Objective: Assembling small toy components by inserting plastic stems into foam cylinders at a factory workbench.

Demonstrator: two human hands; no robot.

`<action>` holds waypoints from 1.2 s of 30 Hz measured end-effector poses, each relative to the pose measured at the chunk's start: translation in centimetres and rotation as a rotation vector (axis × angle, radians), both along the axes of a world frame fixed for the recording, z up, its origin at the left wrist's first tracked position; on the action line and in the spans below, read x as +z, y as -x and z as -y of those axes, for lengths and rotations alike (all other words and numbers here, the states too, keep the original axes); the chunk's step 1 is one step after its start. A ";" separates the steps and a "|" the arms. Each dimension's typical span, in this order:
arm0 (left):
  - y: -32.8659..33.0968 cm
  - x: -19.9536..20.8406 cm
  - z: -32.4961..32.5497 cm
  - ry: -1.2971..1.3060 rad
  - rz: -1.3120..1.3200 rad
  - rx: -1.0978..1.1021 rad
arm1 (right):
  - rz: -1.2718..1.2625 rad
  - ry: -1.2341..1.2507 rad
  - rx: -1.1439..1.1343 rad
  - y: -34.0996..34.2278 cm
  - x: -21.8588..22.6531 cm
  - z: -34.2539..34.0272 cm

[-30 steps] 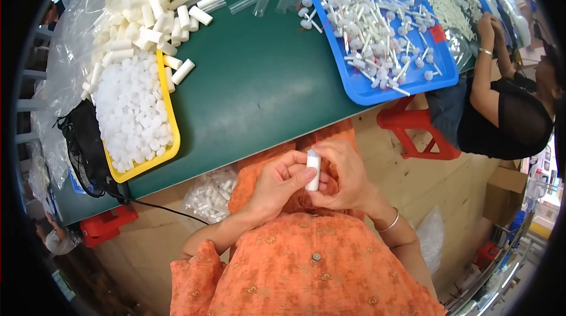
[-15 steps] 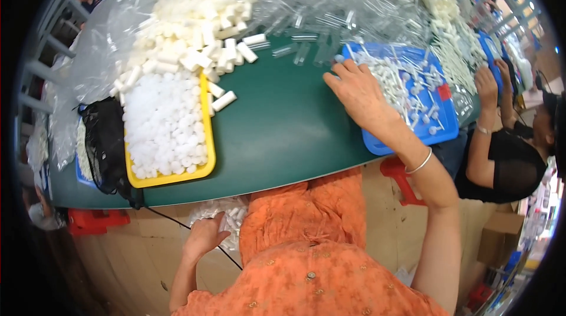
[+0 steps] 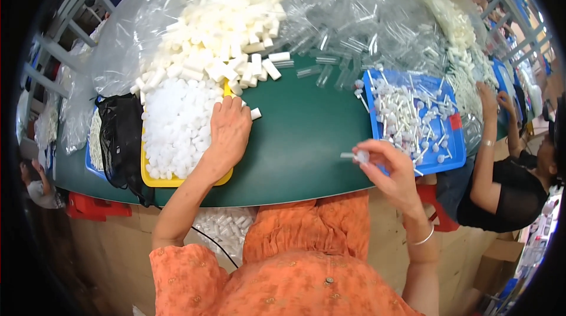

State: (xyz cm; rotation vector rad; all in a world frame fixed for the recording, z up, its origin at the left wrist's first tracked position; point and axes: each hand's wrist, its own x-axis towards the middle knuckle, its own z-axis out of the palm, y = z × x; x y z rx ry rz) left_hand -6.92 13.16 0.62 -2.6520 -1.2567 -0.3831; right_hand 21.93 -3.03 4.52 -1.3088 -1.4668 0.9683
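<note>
My left hand (image 3: 230,130) is at the right rim of the yellow tray (image 3: 228,178), fingers together and bent down over a white cylinder (image 3: 255,113), whose end sticks out beside them. My fingertips are partly hidden. White round pieces (image 3: 177,133) fill that tray. In front of the blue tray's (image 3: 451,162) near left corner, my right hand (image 3: 392,175) pinches a small white stick with a round translucent cap (image 3: 361,156), held sideways above the table. Many similar capped sticks (image 3: 407,112) lie loose inside the blue tray.
A heap of cream-white cylinders (image 3: 218,33) and a pile of clear plastic tubes (image 3: 354,15) cover the table's far side. A black mesh bag (image 3: 121,139) lies left of the yellow tray. At the right, a person in black (image 3: 501,180) works over white sticks (image 3: 469,74).
My left hand has risen from beside my lap to the yellow tray's rim and the cylinder. My right hand has drawn back from the blue tray's far left corner, now holding a capped stick.
</note>
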 end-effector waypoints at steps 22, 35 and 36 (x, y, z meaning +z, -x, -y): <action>-8.5 0.8 11.7 0.819 0.618 -0.353 | -1.316 0.293 -0.299 4.8 -6.7 5.7; -8.2 0.4 13.1 1.072 0.906 -0.206 | -0.701 0.042 -0.210 5.1 -6.6 5.5; -8.1 0.4 13.3 1.203 0.981 -0.143 | -0.630 0.021 -0.222 5.4 -6.8 5.5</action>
